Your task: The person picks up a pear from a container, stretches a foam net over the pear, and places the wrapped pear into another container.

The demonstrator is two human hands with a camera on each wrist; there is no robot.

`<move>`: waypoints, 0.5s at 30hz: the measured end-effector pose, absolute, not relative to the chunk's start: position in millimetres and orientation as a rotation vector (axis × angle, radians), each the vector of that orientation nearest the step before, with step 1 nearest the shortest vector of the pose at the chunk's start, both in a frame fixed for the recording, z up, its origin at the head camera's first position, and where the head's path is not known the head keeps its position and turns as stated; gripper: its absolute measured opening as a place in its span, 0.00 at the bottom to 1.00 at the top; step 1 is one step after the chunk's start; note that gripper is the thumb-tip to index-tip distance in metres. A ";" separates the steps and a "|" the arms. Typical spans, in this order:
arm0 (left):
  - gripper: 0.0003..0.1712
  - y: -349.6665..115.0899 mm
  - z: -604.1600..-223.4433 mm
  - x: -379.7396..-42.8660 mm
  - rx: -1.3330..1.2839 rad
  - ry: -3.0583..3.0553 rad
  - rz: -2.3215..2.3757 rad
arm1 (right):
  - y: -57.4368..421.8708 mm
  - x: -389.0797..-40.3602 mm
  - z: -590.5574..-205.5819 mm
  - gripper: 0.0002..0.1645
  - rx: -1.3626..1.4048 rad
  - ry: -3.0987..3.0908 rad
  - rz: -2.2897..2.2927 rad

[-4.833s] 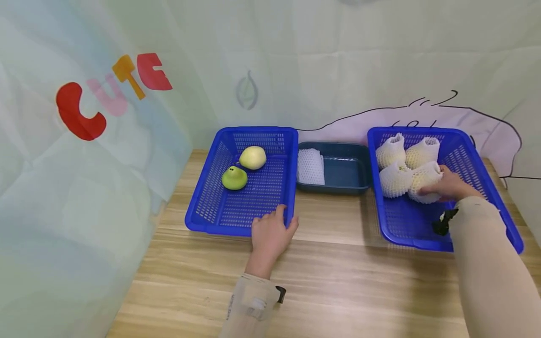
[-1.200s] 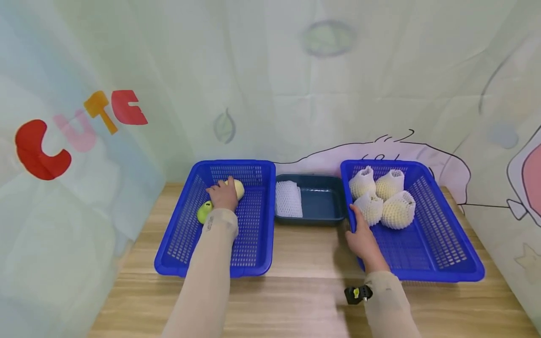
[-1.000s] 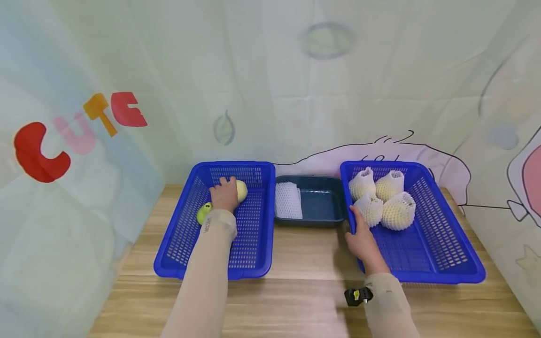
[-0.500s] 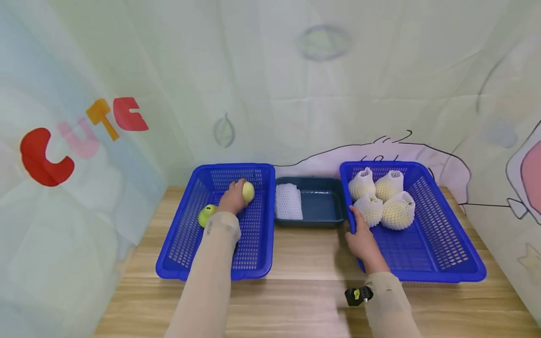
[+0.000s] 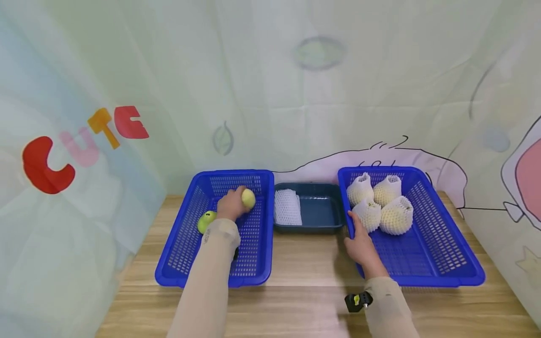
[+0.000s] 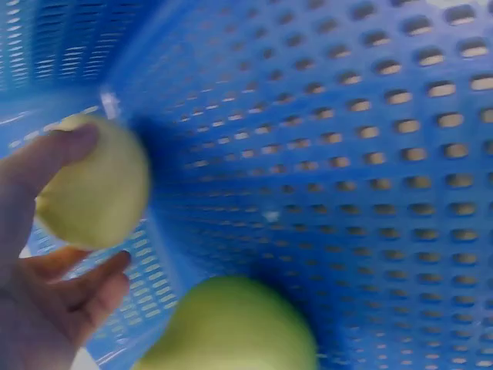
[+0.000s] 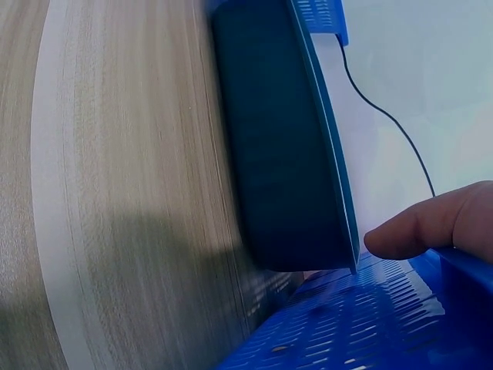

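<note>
A pale yellow pear (image 6: 104, 185) is held in my left hand (image 5: 230, 205) inside the left blue basket (image 5: 270, 244); the thumb lies over it and the fingers are below. A green pear (image 5: 205, 221) lies beside that hand, near the basket's left wall. My right hand (image 5: 361, 246) grips the left rim of the right blue basket (image 5: 456, 253). In the right wrist view, one digit (image 7: 416, 231) hangs over the outside of that rim; the remaining fingers are out of sight there. Several pale fruits in white foam nets (image 5: 396, 217) stand grouped at the right basket's back left.
Between the baskets sits a dark teal tray (image 5: 321, 213) with white foam nets (image 5: 288, 208) stacked at its left end. Everything stands on a wood-grain table (image 5: 304, 267). A printed cloth (image 5: 270, 94) hangs behind and at the sides.
Earlier, the right hand was on a netted fruit and the left on the left basket's rim. Since then, the left hand has taken the yellow pear and moved it slightly right; the right hand holds the right rim.
</note>
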State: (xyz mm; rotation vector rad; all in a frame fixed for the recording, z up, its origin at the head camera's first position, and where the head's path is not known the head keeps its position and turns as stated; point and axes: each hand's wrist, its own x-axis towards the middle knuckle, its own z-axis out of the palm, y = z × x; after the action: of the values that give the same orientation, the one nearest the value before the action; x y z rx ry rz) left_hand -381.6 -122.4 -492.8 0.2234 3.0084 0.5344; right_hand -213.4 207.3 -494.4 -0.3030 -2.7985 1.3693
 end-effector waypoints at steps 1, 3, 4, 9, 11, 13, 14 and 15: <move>0.43 -124.1 -489.9 -379.8 0.220 2.987 0.538 | 207.0 -212.9 -494.7 0.43 -0.301 -2.800 1.370; 0.43 -126.6 -482.0 -375.3 0.207 2.921 0.556 | 207.1 -212.4 -495.6 0.43 -0.302 -2.803 1.372; 0.43 -127.4 -477.3 -372.8 0.196 2.873 0.569 | 207.3 -212.3 -495.8 0.43 -0.304 -2.804 1.372; 0.43 -129.9 -457.6 -358.0 0.128 2.586 0.524 | 208.0 -212.4 -496.0 0.44 -0.308 -2.816 1.386; 0.44 -129.9 -454.0 -353.3 0.132 2.523 0.473 | 208.2 -213.2 -495.4 0.44 -0.305 -2.828 1.392; 0.46 -129.4 -453.6 -349.7 0.162 2.508 0.444 | 208.5 -214.5 -494.7 0.45 -0.302 -2.830 1.405; 0.47 -129.3 -455.4 -348.3 0.165 2.506 0.461 | 208.6 -215.2 -494.3 0.45 -0.301 -2.830 1.411; 0.48 -129.5 -457.4 -346.8 0.171 2.507 0.469 | 208.5 -215.7 -493.9 0.45 -0.300 -2.829 1.417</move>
State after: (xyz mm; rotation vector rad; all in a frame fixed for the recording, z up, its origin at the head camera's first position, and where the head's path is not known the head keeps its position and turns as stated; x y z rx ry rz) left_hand -346.8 -129.5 -457.4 0.1712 2.5074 0.4691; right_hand -215.7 208.5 -493.9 -0.2995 -2.8286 1.4173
